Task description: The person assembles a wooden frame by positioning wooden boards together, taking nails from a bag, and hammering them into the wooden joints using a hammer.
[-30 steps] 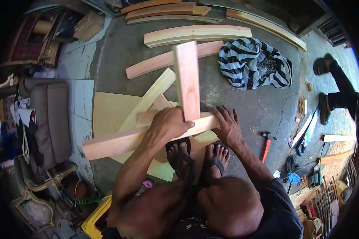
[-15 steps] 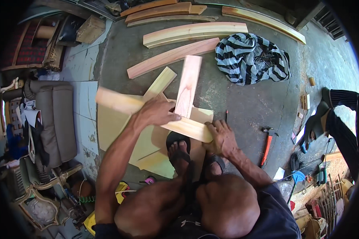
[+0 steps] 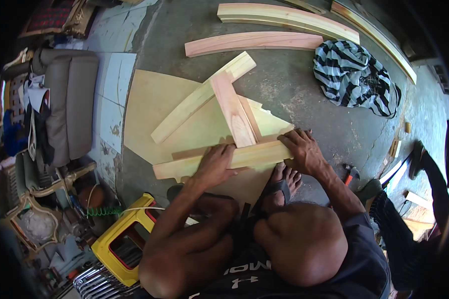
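Observation:
Two wooden bars form a T in front of me: a pale crosspiece (image 3: pixel 257 154) runs sideways and a pinkish wooden piece (image 3: pixel 233 109) stretches away from its middle. My left hand (image 3: pixel 216 165) is closed over the crosspiece, left of the joint. At the crosspiece's right end, my right hand (image 3: pixel 305 151) has its fingers wrapped over the wood. Beyond the left hand, a loose pale wooden strip (image 3: pixel 184 112) lies slantwise, partly covered by the far end of the pinkish piece. Under all of this is a thin tan board (image 3: pixel 144 109) on the floor.
Curved wooden pieces (image 3: pixel 254 42) lie at the back, beside a black-and-white striped cloth bundle (image 3: pixel 341 74). A hammer (image 3: pixel 351 175) rests right of my right forearm. A yellow plastic stool (image 3: pixel 105 247) stands lower left. Another person's legs (image 3: pixel 391 219) are at the right.
The T has turned counterclockwise and its crosspiece is now nearly level across my view. My left hand has moved off the joint onto the crosspiece's left part. The view has shifted.

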The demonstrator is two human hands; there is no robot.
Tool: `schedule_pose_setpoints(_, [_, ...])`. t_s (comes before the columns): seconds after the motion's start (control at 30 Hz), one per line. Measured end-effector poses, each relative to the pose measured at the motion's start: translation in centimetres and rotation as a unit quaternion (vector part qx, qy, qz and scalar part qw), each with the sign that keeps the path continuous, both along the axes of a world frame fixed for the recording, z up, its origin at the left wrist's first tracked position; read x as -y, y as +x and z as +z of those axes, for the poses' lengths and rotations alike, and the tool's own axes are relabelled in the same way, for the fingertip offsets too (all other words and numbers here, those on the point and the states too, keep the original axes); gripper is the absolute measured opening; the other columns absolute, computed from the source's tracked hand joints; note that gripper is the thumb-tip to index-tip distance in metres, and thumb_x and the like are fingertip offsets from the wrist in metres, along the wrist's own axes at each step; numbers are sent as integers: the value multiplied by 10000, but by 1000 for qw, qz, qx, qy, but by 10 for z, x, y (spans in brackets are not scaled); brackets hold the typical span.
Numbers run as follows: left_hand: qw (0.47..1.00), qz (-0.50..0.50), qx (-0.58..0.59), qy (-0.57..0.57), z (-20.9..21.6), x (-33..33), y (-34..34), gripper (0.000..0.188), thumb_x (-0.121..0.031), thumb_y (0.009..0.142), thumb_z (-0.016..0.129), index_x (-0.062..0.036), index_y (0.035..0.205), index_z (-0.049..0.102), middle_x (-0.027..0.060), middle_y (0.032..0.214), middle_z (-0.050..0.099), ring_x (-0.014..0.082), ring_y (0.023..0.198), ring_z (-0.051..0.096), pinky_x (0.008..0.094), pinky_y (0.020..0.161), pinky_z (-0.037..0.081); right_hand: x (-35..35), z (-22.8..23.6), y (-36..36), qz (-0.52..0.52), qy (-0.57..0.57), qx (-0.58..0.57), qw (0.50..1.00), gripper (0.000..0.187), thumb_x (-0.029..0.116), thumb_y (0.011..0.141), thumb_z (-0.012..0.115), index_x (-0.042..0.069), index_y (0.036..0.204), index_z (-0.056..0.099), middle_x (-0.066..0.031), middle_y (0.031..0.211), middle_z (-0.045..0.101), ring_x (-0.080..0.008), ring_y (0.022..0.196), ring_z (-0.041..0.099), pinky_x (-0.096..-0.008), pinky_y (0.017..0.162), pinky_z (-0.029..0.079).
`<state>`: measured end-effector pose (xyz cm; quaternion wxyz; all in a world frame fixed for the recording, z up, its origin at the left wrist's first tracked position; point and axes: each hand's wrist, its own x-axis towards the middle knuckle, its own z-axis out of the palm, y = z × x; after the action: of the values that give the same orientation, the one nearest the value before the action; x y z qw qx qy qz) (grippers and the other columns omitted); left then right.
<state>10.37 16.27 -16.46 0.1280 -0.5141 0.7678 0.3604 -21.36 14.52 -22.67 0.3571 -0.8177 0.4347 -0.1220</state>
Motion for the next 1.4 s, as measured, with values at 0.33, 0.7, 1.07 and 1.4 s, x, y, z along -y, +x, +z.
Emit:
schedule_pose_setpoints(0.33, [979, 17, 46, -199, -61, -69, 22, 659, -173, 813, 719, -15, 1393, 448, 192, 1279, 568, 373, 1207, 535, 510, 1020, 397, -16, -8, -5, 6, -40, -44, 998, 601, 147, 714, 774, 106, 1284, 591, -111, 1275, 580, -333, 1216, 547, -483, 1038, 453])
schedule_pose_setpoints(0.7, [988, 61, 22, -142, -58, -62, 10, 608, -107, 773, 714, 10, 1325, 490, 237, 1245, 584, 436, 1198, 538, 501, 1031, 426, -15, -27, -16, 17, -25, -9, 999, 570, 95, 731, 731, 39, 1281, 588, -146, 1212, 605, -349, 1173, 572, -429, 979, 523])
schedule_pose_setpoints(1.07, [986, 116, -99, -64, -21, -33, 13, 859, -191, 737, 842, 12, 1442, 396, 270, 1367, 525, 421, 1272, 510, 487, 1084, 415, -24, -10, -22, -54, -4, -40, 998, 730, 127, 748, 778, 38, 1418, 503, -185, 1352, 566, -361, 1295, 519, -413, 1061, 479])
schedule_pose_setpoints(1.4, [617, 750, -130, -199, 60, -136, 144, 517, -155, 960, 633, 31, 1404, 444, 244, 1281, 591, 291, 1160, 628, 484, 1002, 500, -61, -10, 7, -395, 260, 75, 878, 583, 331, 931, 726, 8, 1392, 575, -210, 1260, 684, -294, 1166, 672, -373, 1000, 520])
